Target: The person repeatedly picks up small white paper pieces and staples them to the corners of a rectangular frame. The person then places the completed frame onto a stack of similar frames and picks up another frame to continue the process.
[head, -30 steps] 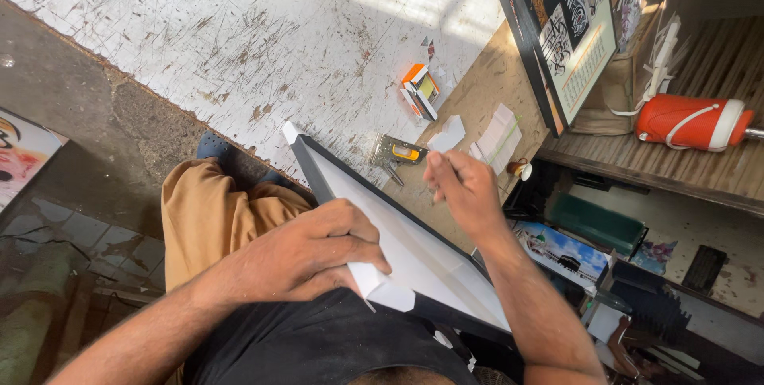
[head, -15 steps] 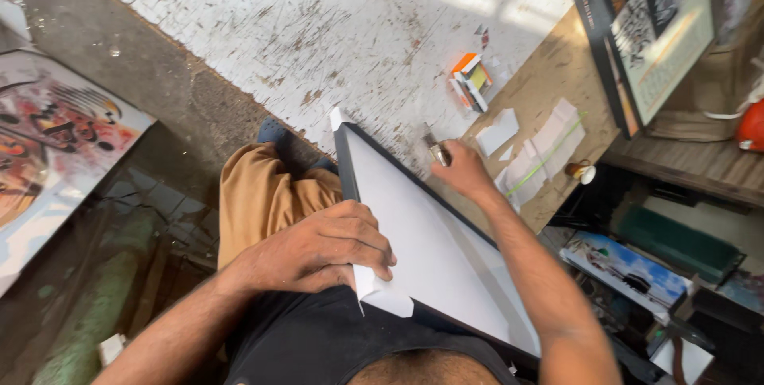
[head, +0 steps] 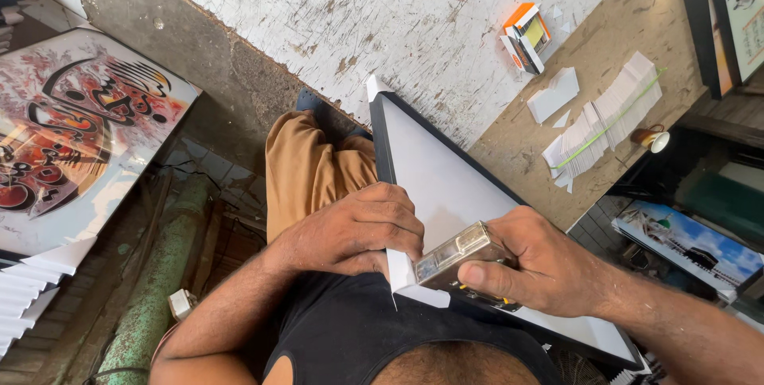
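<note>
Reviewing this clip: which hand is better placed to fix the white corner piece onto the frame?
Right. The right hand already grips the metal stapler against the white corner piece, while the left hand steadies the black frame.

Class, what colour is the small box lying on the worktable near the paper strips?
The small box is mostly orange, with white and black parts, seen in the head view.
</note>
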